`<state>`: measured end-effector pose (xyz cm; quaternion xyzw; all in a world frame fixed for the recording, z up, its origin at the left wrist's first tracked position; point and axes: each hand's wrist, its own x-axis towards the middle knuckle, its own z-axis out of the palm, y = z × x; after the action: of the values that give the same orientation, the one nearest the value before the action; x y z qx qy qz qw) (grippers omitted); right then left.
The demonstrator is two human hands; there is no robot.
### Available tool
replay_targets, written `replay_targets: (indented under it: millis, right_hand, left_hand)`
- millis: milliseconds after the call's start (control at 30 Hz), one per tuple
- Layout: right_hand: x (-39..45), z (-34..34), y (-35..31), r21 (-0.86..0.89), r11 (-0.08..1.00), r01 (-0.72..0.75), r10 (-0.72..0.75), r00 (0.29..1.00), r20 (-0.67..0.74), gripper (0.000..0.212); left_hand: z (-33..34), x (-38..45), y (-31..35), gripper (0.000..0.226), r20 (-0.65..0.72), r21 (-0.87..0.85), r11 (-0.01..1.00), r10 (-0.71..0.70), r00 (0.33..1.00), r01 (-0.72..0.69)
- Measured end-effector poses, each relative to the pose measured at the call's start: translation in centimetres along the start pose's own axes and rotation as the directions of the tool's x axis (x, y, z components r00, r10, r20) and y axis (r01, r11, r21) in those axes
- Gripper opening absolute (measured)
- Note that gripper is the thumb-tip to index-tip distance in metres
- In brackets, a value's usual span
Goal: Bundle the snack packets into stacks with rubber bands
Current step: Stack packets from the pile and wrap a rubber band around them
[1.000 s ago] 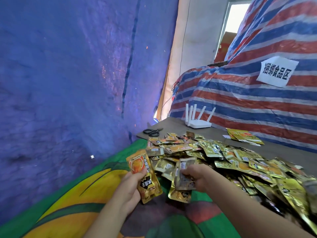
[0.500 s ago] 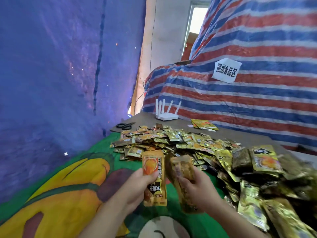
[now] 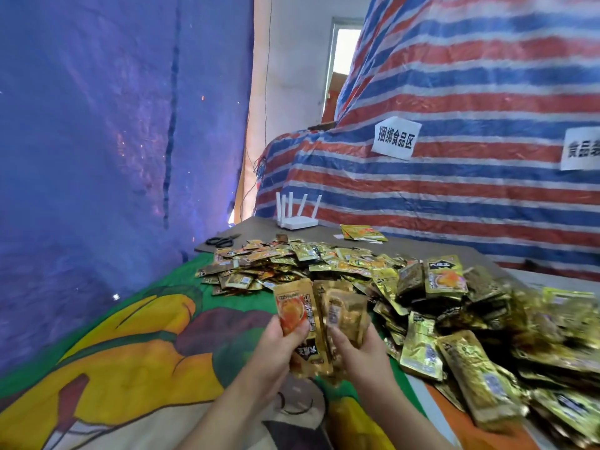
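Here, packets [image 3: 324, 323] upright, between both hands

Snack packets [image 3: 422, 319] glossy gold foil; tarp [image 3: 454, 196] crinkled woven plastic.

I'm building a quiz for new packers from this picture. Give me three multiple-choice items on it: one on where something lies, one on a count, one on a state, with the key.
1. Where are the scissors?
A. at the table's far left edge
B. on the packet pile
C. in the right hand

2. How many antennas stand on the white router?
A. two
B. five
C. eight

3. What is the left hand doing?
A. resting flat on the cloth
B. gripping an orange-printed packet
C. stretching a rubber band

Key: 1 A, they lie beyond the pile by the blue sheet. 2 B, five white rods rise. 3 B, thumb lies across its face.
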<state>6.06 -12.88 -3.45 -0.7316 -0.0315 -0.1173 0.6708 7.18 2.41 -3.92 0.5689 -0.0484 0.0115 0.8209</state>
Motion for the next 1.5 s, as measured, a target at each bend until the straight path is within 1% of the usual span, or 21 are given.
replay_targets:
  millis: [100,167,300,400,467,533,600,733,833,933,1067,1133,1167,1200,1267,1300,1333,1400,1433,1467,1500]
  right_hand:
    - [-1.8,0.3,1.2,0.173,0.977,-0.127,0.118,0.991,0.057,0.019]
    - [-2.6,0.3,1.8,0.231,0.959,-0.165,0.154,0.986,0.064,0.017]
    - [-3.7,-0.4,2.0,0.054,0.998,-0.039,0.037,0.999,0.031,0.014]
    - [-4.3,-0.7,2.3,-0.001,1.000,0.024,-0.024,1.000,-0.005,0.031]
    - [-4.5,-0.7,2.1,0.001,0.999,0.040,-0.040,0.999,-0.031,0.033]
    - [-4.6,-0.8,1.8,-0.001,0.999,0.049,-0.049,0.998,-0.040,0.032]
    - [-4.8,-1.2,1.9,-0.011,0.999,0.038,-0.038,0.998,-0.047,0.032]
    - [-5.8,-1.6,2.2,-0.034,0.999,-0.035,0.034,0.999,-0.017,0.038]
    - [-6.2,-1.7,1.8,0.012,1.000,-0.003,0.003,0.999,-0.042,0.037]
    - [-6.6,-2.0,1.7,0.018,1.000,-0.002,0.002,0.999,-0.032,0.037]
    - [-7.4,-2.2,1.7,-0.036,0.999,-0.010,0.009,1.000,-0.013,0.037]
    - [-7.9,-2.0,1.4,-0.068,0.998,-0.016,0.014,1.000,-0.028,0.031]
    - [-8.2,-2.1,1.2,-0.129,0.992,-0.018,0.013,0.999,-0.039,0.026]
    - [-8.5,-2.2,0.9,-0.217,0.976,-0.024,0.016,0.999,-0.038,0.026]
    - [-9.0,-3.3,0.1,-0.426,0.905,-0.008,0.007,1.000,-0.003,0.041]
    - [-9.0,-4.3,-0.4,-0.502,0.864,0.022,-0.021,1.000,0.008,0.047]
    - [-8.9,-5.8,-1.1,-0.551,0.833,0.054,-0.066,0.998,-0.002,0.047]
    - [-8.0,-9.7,-2.3,-0.633,0.769,0.091,-0.180,0.981,-0.077,0.029]
    - [-7.5,-12.0,-2.9,-0.702,0.708,0.075,-0.221,0.968,-0.119,0.026]
    - [-6.9,-14.2,-3.5,-0.788,0.614,0.039,-0.230,0.964,-0.131,0.026]
    - [-6.5,-16.2,-3.9,-0.867,0.498,-0.001,-0.192,0.975,-0.111,0.024]
  left_hand:
    - [0.8,-1.0,-1.1,0.034,0.004,0.200,0.979,0.041,0.999,-0.041]
    - [1.4,-1.9,-2.0,0.038,0.019,0.276,0.959,0.055,0.998,-0.058]
    - [2.4,-3.1,-3.8,0.043,0.054,0.404,0.907,0.101,0.993,-0.115]
    - [3.1,-3.9,-3.9,0.059,0.120,0.498,0.851,0.124,0.985,-0.167]
    - [3.5,-4.3,-3.6,0.068,0.141,0.501,0.844,0.137,0.980,-0.190]
    - [3.8,-4.6,-3.4,0.076,0.133,0.511,0.840,0.132,0.982,-0.182]
    - [3.8,-4.9,-3.8,0.077,0.129,0.507,0.845,0.119,0.985,-0.168]
    - [3.7,-5.4,-4.8,0.063,0.134,0.514,0.843,0.105,0.985,-0.160]
    - [4.1,-5.8,-4.7,0.065,0.166,0.504,0.848,0.096,0.982,-0.168]
    - [4.3,-6.3,-4.8,0.055,0.165,0.481,0.864,0.076,0.983,-0.148]
    - [4.3,-6.5,-5.0,0.043,0.130,0.432,0.899,0.014,0.991,-0.069]
    - [4.2,-6.6,-5.0,0.035,0.106,0.433,0.900,0.000,0.994,-0.046]
    - [4.2,-6.6,-5.1,0.033,0.100,0.430,0.902,-0.002,0.995,-0.041]
    - [4.1,-6.6,-5.1,0.032,0.103,0.418,0.908,-0.006,0.995,-0.038]
    - [4.1,-6.6,-5.1,0.032,0.124,0.389,0.921,-0.024,0.992,-0.026]
    - [4.1,-6.6,-5.2,0.032,0.133,0.382,0.924,-0.025,0.991,-0.028]
    - [4.1,-6.5,-5.2,0.032,0.139,0.382,0.924,-0.018,0.990,-0.037]
    - [4.1,-6.4,-5.4,0.031,0.140,0.386,0.921,-0.008,0.990,-0.047]
    - [4.1,-6.3,-5.4,0.030,0.136,0.384,0.922,-0.006,0.991,-0.047]
    - [4.1,-6.3,-5.5,0.030,0.132,0.381,0.923,-0.003,0.991,-0.048]
    - [4.0,-6.2,-5.6,0.030,0.130,0.383,0.922,0.003,0.992,-0.053]
